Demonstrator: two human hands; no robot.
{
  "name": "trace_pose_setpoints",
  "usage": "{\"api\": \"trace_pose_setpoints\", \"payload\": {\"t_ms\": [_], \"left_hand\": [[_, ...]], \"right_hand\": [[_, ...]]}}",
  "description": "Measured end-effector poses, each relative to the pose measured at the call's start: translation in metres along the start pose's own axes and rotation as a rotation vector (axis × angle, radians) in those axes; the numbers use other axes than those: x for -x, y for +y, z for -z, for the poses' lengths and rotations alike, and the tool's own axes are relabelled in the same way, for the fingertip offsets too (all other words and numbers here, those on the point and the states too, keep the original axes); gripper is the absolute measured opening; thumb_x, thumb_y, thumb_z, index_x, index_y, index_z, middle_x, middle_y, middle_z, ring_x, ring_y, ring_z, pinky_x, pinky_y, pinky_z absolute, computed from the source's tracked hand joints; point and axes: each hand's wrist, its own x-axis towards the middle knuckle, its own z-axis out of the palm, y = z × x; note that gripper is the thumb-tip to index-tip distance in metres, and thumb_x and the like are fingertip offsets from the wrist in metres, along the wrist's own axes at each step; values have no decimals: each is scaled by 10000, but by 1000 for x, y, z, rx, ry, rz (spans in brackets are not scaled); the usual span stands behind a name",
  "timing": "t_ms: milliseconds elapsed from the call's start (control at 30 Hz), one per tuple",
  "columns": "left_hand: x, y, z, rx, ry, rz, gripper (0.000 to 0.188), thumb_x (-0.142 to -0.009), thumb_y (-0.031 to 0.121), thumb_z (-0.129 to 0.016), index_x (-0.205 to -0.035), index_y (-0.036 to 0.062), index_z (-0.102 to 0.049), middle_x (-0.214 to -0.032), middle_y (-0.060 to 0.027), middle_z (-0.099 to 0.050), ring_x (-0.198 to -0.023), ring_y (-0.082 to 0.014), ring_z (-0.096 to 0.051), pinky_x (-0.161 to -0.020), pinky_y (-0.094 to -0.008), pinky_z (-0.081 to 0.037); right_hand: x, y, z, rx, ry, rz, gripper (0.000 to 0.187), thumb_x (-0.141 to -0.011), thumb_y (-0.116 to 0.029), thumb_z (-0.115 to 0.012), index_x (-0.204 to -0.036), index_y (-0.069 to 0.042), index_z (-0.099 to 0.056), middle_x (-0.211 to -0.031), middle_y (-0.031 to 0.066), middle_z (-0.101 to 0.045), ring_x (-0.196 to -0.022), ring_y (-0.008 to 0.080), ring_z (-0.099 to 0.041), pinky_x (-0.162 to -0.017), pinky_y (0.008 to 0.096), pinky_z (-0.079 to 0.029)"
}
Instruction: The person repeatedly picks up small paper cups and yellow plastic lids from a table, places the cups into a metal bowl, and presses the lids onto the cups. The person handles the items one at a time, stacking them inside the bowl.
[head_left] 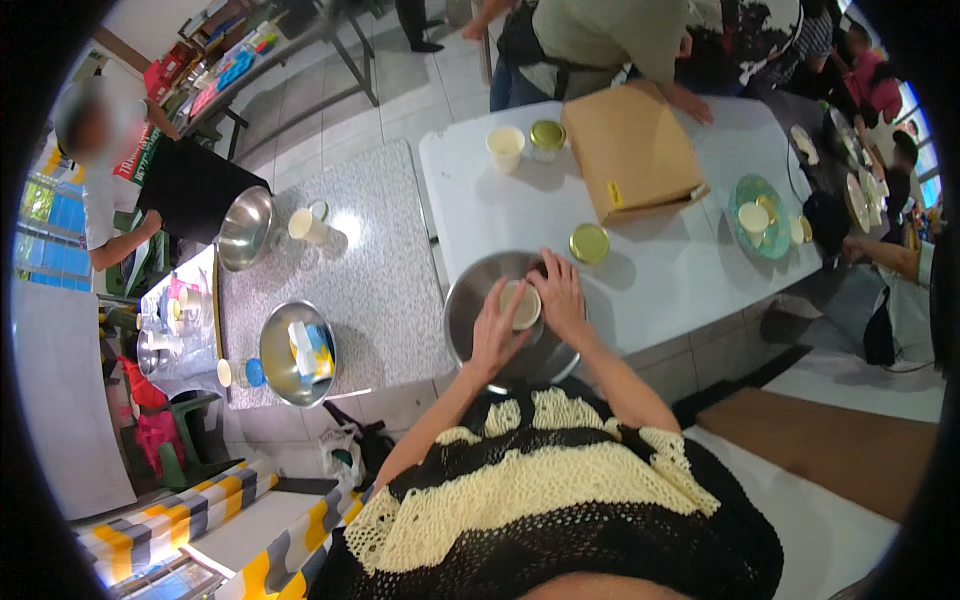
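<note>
both hands meet over a steel bowl (470, 320) that sits at the near edge of the white worktop (680, 270), close to its near left corner. the left hand (493, 335) wraps the side of a small pale jar (520, 305) held inside the bowl, its grip closed around the jar. the right hand (562, 297) lies over the jar's far side, fingers curled on its rim; whether it pinches or only steadies, i cannot tell. a gold lid (589, 243) lies just beyond the bowl, toward the cardboard box (630, 150). to do this well, i judge the jar should stay low over the bowl's middle, the left hand bearing the weight and the right guiding the rim, so that nothing spills past the steel edge.
</note>
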Motion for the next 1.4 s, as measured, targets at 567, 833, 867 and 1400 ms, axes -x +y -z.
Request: {"api": "trace_pose_setpoints", "payload": {"t_ms": [567, 833, 867, 1400], "left_hand": [[-12, 7, 1, 53, 20, 95, 858, -660, 78, -807, -1423, 188, -432, -1425, -205, -373, -1243, -419, -476, -959, -457, -488], [2, 7, 1, 18, -7, 105, 863, -660, 115, -804, -1431, 197, -426, -1433, -180, -355, -1254, -408, -470, -943, -447, -518], [2, 8, 2, 11, -11, 94, 867, -661, 123, -804, -1434, 198, -420, -1433, -179, -354, -1247, -409, -477, -948, -447, -516], [-6, 4, 2, 47, 12, 117, 838, -687, 127, -789, -1434, 197, -417, -1434, -192, -351, -1262, -410, -461, -978, -460, -484]], "right_hand": [[-22, 6, 10, -5, 19, 88, 175, -827, -137, -592, -984, -65, -619, -1378, 185, -431, -1240, 349, -438, -988, 468, -392], [-10, -5, 17, -20, -13, 51, 183, -817, -133, -609, -990, -74, -616, -1380, 178, -428, -1242, 350, -437, -977, 465, -393], [-9, -5, 17, -22, -19, 45, 186, -814, -132, -613, -991, -76, -616, -1381, 177, -427, -1244, 349, -436, -976, 465, -393], [-23, -2, 16, 28, -48, 76, 197, -814, -139, -607, -1004, -85, -615, -1387, 168, -417, -1247, 335, -423, -990, 459, -377]]}}
